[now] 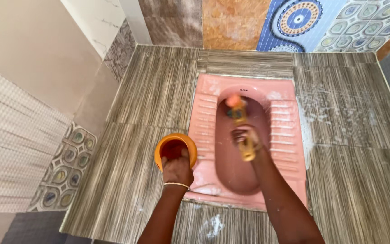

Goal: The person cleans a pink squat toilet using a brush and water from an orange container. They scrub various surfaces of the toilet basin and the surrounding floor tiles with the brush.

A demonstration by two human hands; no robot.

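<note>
Gripping yellow brush point(240, 122) and orange mug point(175, 149), fingers point(242, 134) closed

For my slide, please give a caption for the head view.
Right hand scrubs a pink squat toilet with a brush; left hand holds an orange mug.

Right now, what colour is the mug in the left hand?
Orange mug, darker inside; left hand grips its rim. Head view.
</note>
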